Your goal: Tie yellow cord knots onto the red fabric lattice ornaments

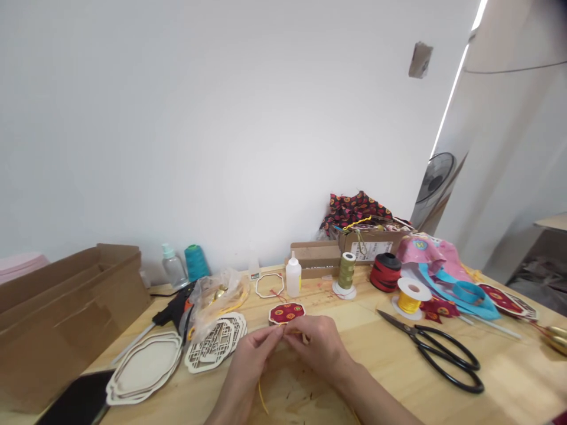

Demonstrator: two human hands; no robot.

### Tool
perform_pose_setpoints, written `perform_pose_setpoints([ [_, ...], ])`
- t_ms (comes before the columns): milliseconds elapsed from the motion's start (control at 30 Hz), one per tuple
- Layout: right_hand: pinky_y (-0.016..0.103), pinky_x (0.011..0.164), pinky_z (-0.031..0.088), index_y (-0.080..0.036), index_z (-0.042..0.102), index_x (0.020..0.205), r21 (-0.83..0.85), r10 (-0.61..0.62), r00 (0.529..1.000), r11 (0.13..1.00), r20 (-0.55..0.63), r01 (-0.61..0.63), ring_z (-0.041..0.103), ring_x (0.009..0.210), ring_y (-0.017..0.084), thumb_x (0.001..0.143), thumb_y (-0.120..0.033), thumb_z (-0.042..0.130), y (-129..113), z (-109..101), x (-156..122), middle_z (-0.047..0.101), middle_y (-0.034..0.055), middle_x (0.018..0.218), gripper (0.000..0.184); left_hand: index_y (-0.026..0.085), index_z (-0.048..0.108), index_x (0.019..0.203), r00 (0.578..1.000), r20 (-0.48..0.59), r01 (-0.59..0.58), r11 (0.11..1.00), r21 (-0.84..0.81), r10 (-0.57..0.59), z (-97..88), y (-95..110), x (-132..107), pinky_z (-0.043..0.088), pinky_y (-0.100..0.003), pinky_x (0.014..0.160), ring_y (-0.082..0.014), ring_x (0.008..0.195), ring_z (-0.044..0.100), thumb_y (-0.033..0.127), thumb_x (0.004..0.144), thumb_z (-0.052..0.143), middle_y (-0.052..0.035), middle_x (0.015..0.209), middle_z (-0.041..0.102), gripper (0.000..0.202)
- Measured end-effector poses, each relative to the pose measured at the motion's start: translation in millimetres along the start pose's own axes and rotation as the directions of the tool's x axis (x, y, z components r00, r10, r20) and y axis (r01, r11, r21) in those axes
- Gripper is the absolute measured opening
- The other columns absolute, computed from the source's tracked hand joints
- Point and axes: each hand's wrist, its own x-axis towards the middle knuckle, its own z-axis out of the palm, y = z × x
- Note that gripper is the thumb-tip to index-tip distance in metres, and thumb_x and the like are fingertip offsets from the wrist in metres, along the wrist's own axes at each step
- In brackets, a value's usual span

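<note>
Both hands meet at the middle of the wooden table, fingertips nearly touching. My left hand (pixel 257 352) is closed in a pinch on a thin yellow cord (pixel 262 396), whose tail hangs below it. My right hand (pixel 319 344) also pinches the cord, a short stretch showing at its fingers. Just beyond the fingertips is a red patterned fabric panel (pixel 287 312) with a pale scalloped frame; its near edge is partly hidden by my hands, and whether they touch it I cannot tell. The exact shape of the cord between the fingers is too small to make out.
Black-handled scissors (pixel 443 348) lie at the right, near a yellow cord spool (pixel 410 297). Behind stand a white squeeze bottle (pixel 293 276) and a green thread spool (pixel 347 271). Wooden lattice panels (pixel 212 348), pale plates (pixel 144 369) and a cardboard box (pixel 71 319) occupy the left.
</note>
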Motion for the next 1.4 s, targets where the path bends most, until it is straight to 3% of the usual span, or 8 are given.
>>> perform_pose_setpoints([
  [100, 0.016, 0.052, 0.035, -0.022, 0.064, 0.072, -0.030, -0.031, 0.999, 0.999, -0.020, 0.031, 0.055, 0.053, 0.009, 0.069, -0.014, 0.053, 2, 0, 1, 0.065, -0.0017, 0.063, 0.014, 0.017, 0.069, 0.074, 1.000, 0.021, 0.004, 1.000, -0.025, -0.004, 0.9, 1, 0, 0.016, -0.015, 0.033, -0.0037, 0.038, 0.031, 0.034, 0.062, 0.063, 0.0030, 0.052, 0.058, 0.022],
  [267, 0.015, 0.051, 0.034, -0.021, 0.062, 0.067, -0.042, -0.091, 0.995, 0.995, -0.028, 0.090, 0.053, 0.053, 0.008, 0.070, -0.013, 0.051, 6, 1, 2, 0.063, -0.0024, 0.061, 0.014, 0.014, 0.066, 0.059, 0.997, 0.013, 0.075, 0.992, -0.104, -0.074, 1.3, 2, 4, 0.011, -0.014, 0.033, -0.0017, 0.034, 0.023, 0.035, 0.054, 0.068, 0.0079, 0.037, 0.043, 0.021],
  [433, 0.017, 0.048, 0.032, -0.021, 0.061, 0.064, -0.092, -0.121, 0.989, 0.989, -0.080, 0.114, 0.050, 0.051, 0.009, 0.070, -0.015, 0.052, 7, 0, 2, 0.060, -0.0021, 0.058, 0.012, 0.012, 0.067, 0.062, 0.995, -0.031, 0.087, 0.990, -0.107, -0.091, 0.4, 0, 6, 0.012, -0.014, 0.034, -0.0013, 0.034, 0.025, 0.034, 0.049, 0.071, 0.0045, 0.044, 0.053, 0.025],
  [667, 0.017, 0.055, 0.036, -0.021, 0.060, 0.066, -0.076, -0.181, 0.975, 0.982, -0.131, 0.173, 0.053, 0.063, 0.010, 0.070, -0.018, 0.054, 5, -2, 3, 0.061, -0.0001, 0.070, 0.008, 0.013, 0.067, 0.062, 0.990, -0.086, 0.093, 0.982, -0.161, -0.108, -1.0, 0, 6, 0.015, -0.014, 0.033, -0.0018, 0.032, 0.028, 0.029, 0.045, 0.074, 0.0088, 0.033, 0.043, 0.025],
  [800, 0.018, 0.056, 0.036, -0.021, 0.061, 0.066, -0.092, -0.168, 0.975, 0.983, -0.142, 0.156, 0.052, 0.066, 0.011, 0.068, -0.016, 0.055, 4, -2, 3, 0.059, 0.0006, 0.071, 0.008, 0.014, 0.064, 0.062, 0.990, -0.099, 0.079, 0.970, -0.229, -0.104, -1.2, 2, 6, 0.010, -0.013, 0.031, 0.0002, 0.030, 0.024, 0.027, 0.043, 0.075, 0.0111, 0.033, 0.040, 0.025],
  [967, 0.020, 0.058, 0.037, -0.022, 0.064, 0.069, -0.054, -0.072, 0.994, 0.996, -0.086, 0.068, 0.051, 0.068, 0.012, 0.068, -0.018, 0.055, 2, -3, 1, 0.058, 0.0012, 0.073, 0.010, 0.014, 0.063, 0.058, 0.991, -0.099, 0.055, 0.957, -0.285, -0.086, 1.6, 4, 4, 0.016, -0.012, 0.029, 0.0002, 0.027, 0.030, 0.022, 0.041, 0.076, 0.0104, 0.032, 0.045, 0.023],
  [1167, 0.020, 0.055, 0.036, -0.020, 0.066, 0.070, 0.214, 0.080, 0.997, 0.973, 0.018, -0.082, 0.050, 0.065, 0.012, 0.074, -0.024, 0.050, 0, 3, 1, 0.056, 0.0007, 0.068, 0.017, 0.014, 0.063, 0.062, 0.994, -0.077, 0.050, 0.954, -0.295, -0.076, 1.3, 1, 6, 0.028, -0.011, 0.033, -0.0039, 0.038, 0.049, 0.020, 0.043, 0.076, 0.0024, 0.047, 0.064, 0.024],
  [1400, 0.021, 0.051, 0.033, -0.014, 0.064, 0.057, 0.620, 0.252, 0.967, 0.754, 0.034, -0.218, 0.043, 0.056, 0.010, 0.062, -0.029, 0.062, 9, 12, 5, 0.052, 0.0001, 0.060, 0.016, 0.014, 0.064, 0.065, 0.995, -0.086, 0.015, 0.956, -0.294, -0.042, -1.5, 0, 9, 0.033, -0.013, 0.037, -0.0080, 0.045, 0.057, 0.020, 0.044, 0.076, 0.0004, 0.052, 0.067, 0.026],
])
